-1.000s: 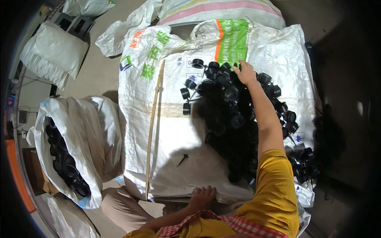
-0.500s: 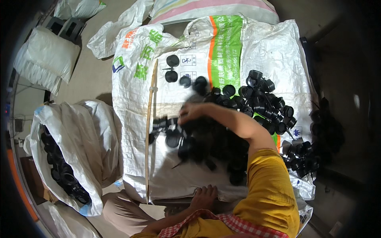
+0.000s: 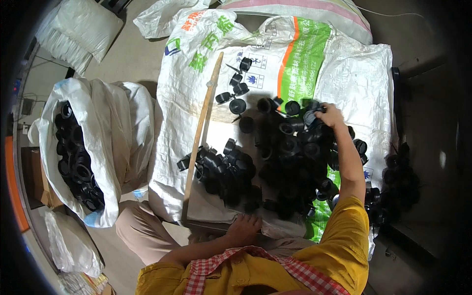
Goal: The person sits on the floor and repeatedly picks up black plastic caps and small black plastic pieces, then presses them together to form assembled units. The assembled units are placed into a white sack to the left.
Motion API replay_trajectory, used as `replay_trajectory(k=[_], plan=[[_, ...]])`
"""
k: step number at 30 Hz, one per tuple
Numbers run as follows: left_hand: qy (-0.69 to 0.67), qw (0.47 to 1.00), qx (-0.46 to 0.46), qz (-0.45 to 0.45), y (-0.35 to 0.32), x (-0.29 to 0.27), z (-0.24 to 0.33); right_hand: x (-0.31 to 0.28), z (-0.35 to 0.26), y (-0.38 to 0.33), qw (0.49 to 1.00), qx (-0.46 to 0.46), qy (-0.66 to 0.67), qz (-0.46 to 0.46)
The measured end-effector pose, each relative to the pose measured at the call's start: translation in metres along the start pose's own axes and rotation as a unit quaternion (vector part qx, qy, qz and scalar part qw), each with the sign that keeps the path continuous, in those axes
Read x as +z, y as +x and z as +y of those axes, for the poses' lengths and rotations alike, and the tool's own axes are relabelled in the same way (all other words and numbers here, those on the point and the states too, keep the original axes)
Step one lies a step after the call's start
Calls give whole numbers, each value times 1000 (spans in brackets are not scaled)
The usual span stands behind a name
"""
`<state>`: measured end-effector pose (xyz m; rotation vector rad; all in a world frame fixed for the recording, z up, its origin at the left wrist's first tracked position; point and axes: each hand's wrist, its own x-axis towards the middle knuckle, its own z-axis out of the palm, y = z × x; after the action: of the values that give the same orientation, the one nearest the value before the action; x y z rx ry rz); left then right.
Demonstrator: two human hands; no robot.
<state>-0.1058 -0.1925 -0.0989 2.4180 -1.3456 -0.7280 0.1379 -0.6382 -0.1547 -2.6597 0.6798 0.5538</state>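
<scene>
Black plastic caps (image 3: 290, 145) lie in a dense pile on the white woven sack (image 3: 169, 147) spread over the work surface. At the far right of this pile my right hand (image 3: 331, 116) reaches out, fingers closed on a blurred black cap (image 3: 310, 118). A smaller heap of black caps (image 3: 221, 169) sits left of the main pile, beside a wooden stick (image 3: 204, 118). Several single caps (image 3: 238, 106) are scattered farther off near the stick. My left hand (image 3: 245, 227) rests at the near edge, its fingers lying flat with nothing in them.
At the left stands an open white sack (image 3: 110, 142) with more black caps (image 3: 76, 157) inside. A full white sack (image 3: 88, 32) lies beyond it. More caps (image 3: 400, 177) are in the shadow at the right. A pink-striped sack (image 3: 305, 11) lies along the far edge.
My right hand has gone from the middle-left of the pile to its far right. The caps are spread differently, with a heap now against the stick. The whole view has shifted and turned.
</scene>
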Motion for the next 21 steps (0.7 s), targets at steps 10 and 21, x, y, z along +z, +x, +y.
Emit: replay_trajectory(k=[10, 21], plan=[[-1, 999, 1, 46, 2, 19, -5, -43, -192, -29, 958, -243, -121, -95], [-9, 1000, -8, 21, -4, 36, -6, 152, -295, 57, 971, -170, 156, -56]])
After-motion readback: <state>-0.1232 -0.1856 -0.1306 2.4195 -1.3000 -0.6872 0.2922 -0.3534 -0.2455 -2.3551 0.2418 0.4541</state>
